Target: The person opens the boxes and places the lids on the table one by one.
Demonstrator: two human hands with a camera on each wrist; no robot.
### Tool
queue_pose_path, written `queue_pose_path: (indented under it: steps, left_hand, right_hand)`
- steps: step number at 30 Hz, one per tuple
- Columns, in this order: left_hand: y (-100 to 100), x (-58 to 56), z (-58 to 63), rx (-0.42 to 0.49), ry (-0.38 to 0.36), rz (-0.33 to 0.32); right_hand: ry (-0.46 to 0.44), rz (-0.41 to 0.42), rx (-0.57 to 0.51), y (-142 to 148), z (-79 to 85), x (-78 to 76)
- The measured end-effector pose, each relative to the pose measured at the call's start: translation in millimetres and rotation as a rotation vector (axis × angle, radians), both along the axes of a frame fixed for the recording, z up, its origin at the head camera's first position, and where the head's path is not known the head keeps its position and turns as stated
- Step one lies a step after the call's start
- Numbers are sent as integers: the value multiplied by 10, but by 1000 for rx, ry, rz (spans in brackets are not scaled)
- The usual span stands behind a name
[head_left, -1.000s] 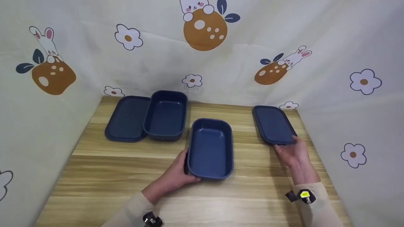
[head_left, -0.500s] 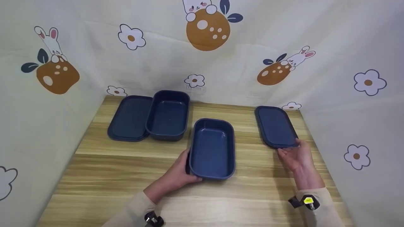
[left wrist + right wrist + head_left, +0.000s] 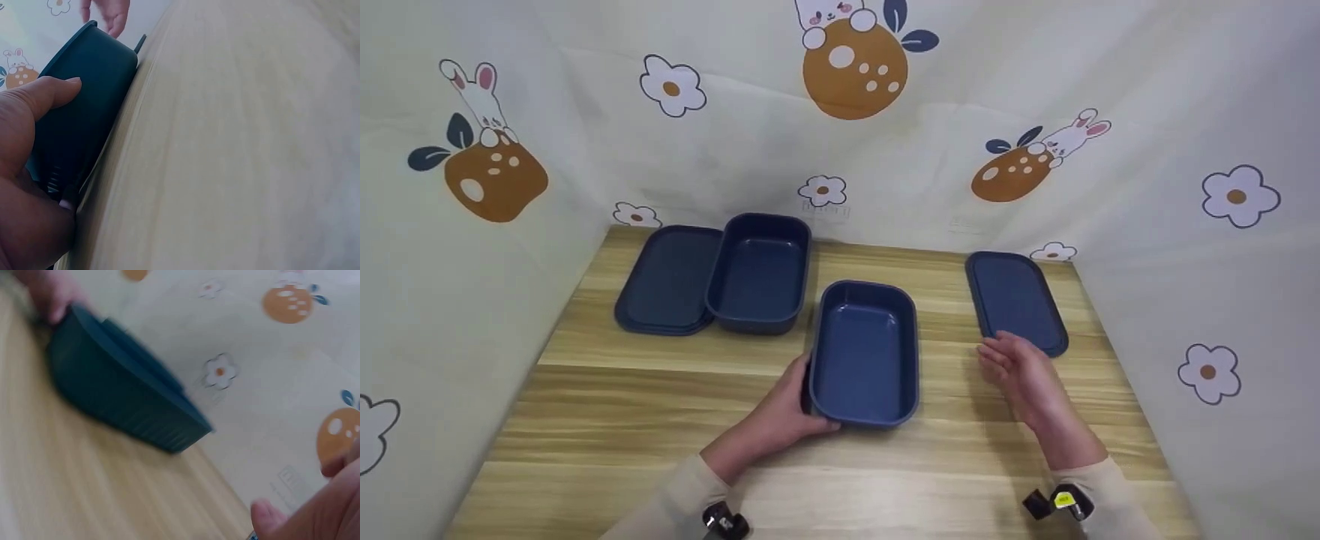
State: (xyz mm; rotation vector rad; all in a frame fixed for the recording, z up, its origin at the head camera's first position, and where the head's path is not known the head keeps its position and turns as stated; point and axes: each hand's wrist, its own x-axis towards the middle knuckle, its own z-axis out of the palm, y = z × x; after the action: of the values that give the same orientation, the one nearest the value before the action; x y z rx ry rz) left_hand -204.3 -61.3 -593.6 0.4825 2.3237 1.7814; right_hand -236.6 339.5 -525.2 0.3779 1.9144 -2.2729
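Note:
A dark blue rectangular food container (image 3: pixel 864 360), without a lid on it, stands in the middle of the table in the head view. My left hand (image 3: pixel 780 412) grips its near left corner, the thumb along the near wall in the left wrist view. At the right lies a flat dark blue lid (image 3: pixel 1016 300). Just in front of that lid is my right hand (image 3: pixel 1027 379), fingers relaxed and nothing in them. Part of the lid's near edge is hidden behind the fingers. In the right wrist view, the right thumb (image 3: pixel 269 517) shows at the lower right.
Behind and left stands a second dark blue container (image 3: pixel 757 274), open at the top. Beside it another lid (image 3: pixel 671 281) lies with its right edge partly hidden by that container. Patterned cloth (image 3: pixel 720 150) walls the wooden table (image 3: pixel 660 420) at the back and sides.
My right hand has let go of the right lid and moved left toward the middle. Earlier, the lid slid slightly nearer. The left hand and its container stay in place.

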Motion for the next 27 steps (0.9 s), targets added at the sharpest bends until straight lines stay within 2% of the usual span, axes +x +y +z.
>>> queue_pose_path:
  steps: [3, 6, 9, 12, 15, 21, 27]
  left_hand:
    - [1, 3, 1, -3, 9, -2]
    - [3, -4, -6, 3, 9, -8]
    - [6, -12, -15, 12, 8, -15]
    - [8, -20, -21, 6, 11, -16]
    - [8, -24, -22, -6, 22, -7]
    - [9, -14, -16, -16, 27, -1]
    - [47, -17, 29, 5, 38, -19]
  right_hand:
    - [121, 139, 281, -191, -162, 53]
    - [226, 301, 463, -336, -278, 121]
    - [277, 478, 514, -406, -345, 190]
    - [301, 592, 512, -461, -391, 247]
    - [308, 617, 496, -540, -431, 283]
    - [313, 557, 449, -699, -510, 297]
    - [333, 534, 435, -796, -538, 308]
